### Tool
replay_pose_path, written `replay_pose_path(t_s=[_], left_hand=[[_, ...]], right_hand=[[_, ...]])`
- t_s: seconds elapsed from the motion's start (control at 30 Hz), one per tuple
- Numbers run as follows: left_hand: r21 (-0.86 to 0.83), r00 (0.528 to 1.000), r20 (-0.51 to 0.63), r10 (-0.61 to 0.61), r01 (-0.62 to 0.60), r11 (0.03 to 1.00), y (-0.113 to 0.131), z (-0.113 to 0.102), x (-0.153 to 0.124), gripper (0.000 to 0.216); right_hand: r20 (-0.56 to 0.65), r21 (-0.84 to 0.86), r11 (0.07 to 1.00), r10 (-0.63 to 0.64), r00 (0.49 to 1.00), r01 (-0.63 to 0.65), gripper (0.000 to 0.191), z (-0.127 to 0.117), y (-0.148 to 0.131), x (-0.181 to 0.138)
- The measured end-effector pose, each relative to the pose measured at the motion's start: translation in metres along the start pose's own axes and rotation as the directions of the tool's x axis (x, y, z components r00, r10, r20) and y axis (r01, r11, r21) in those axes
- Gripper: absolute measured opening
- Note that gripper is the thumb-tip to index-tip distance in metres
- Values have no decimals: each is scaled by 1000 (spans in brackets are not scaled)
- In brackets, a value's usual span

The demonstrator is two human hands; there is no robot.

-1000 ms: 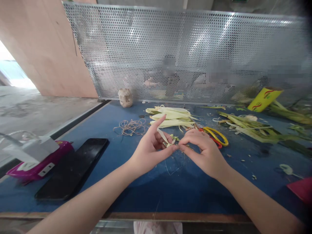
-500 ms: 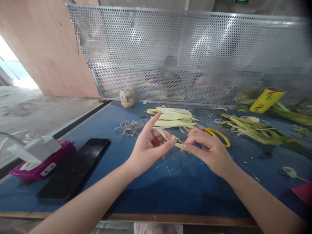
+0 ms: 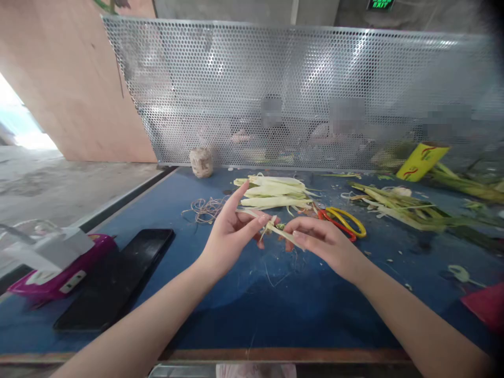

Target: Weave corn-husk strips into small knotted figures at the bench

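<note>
Over the middle of the blue table, my left hand (image 3: 232, 226) pinches a pale strip of husk (image 3: 271, 227) between thumb and fingers, its index finger pointing up. My right hand (image 3: 321, 239) grips the other end of the strip with thumb and forefinger. A small green bit shows between the two hands, partly hidden by fingers. Just beyond them lies a pile of pale green husk strips (image 3: 275, 191). Scissors with red and yellow handles (image 3: 348, 220) rest behind my right hand. A tangle of thin brown twine (image 3: 205, 210) sits to the left of the pile.
A black phone (image 3: 118, 278) and a magenta power strip (image 3: 79, 273) with a white plug lie at left. A roll of twine or tape (image 3: 201, 162) stands near the perforated metal screen (image 3: 236, 68). At right are green leaves (image 3: 401, 207) and a yellow tube (image 3: 421, 161). People sit behind the screen.
My hands have shifted slightly left and the strip now slants down to the right between them. The view has tilted a little, and more of the red scissor handle shows.
</note>
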State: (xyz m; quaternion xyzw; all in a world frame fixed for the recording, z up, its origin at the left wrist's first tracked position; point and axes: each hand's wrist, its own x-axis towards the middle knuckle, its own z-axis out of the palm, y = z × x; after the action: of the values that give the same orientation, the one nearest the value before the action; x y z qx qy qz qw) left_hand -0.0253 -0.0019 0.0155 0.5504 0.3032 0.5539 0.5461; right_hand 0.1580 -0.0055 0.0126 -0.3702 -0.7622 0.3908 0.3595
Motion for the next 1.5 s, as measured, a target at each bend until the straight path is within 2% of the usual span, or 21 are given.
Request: replay_pose_path(t_s=[0.17,0.3,0.4,0.53,0.7,0.8,0.93,1.1,1.2,1.27,1.33,1.4,1.5], left_hand=[[43,999,31,-22,21,999,-2,3,-1,90],[75,999,49,0,-3,997,-5,3,-1,85],[135,996,70,46,-55,989,-8,3,-1,82],[145,984,165,63,-88,986,-10,3,-2,84],[106,968,245,61,-89,990,-13,3,-2,85],[72,967,241,81,-101,992,-13,3,-2,86],[26,975,219,44,-51,998,-12,3,-2,85],[97,976,215,34,-56,994,-12,4,-3,79],[188,988,156,16,-46,981,-13,4,-5,77],[223,993,116,-18,-8,975,-14,5,-5,80],[226,992,109,-65,39,973,-15,5,-5,86],[225,989,119,-91,63,972,-15,4,-5,88],[241,985,138,-105,70,968,-16,3,-5,82]], right_hand=[[1,62,997,42,999,-42,22,9,1,-2],[-30,72,994,79,996,-77,28,13,3,-2],[16,127,989,74,997,-76,30,14,5,1],[61,177,979,92,994,-101,22,17,9,4],[12,302,946,119,993,-117,21,21,15,6],[-33,363,927,109,994,-89,18,20,14,6],[-72,407,909,130,989,-90,19,18,9,5],[-141,194,981,42,989,-14,12,19,9,1],[-201,-27,998,-53,978,48,14,20,12,-2],[-236,-263,961,-154,959,90,12,20,12,-4],[-220,-446,888,-228,949,110,10,19,12,-5],[-190,-515,851,-235,953,107,9,19,12,-6],[-135,-520,848,-195,972,98,6,17,11,-6]])
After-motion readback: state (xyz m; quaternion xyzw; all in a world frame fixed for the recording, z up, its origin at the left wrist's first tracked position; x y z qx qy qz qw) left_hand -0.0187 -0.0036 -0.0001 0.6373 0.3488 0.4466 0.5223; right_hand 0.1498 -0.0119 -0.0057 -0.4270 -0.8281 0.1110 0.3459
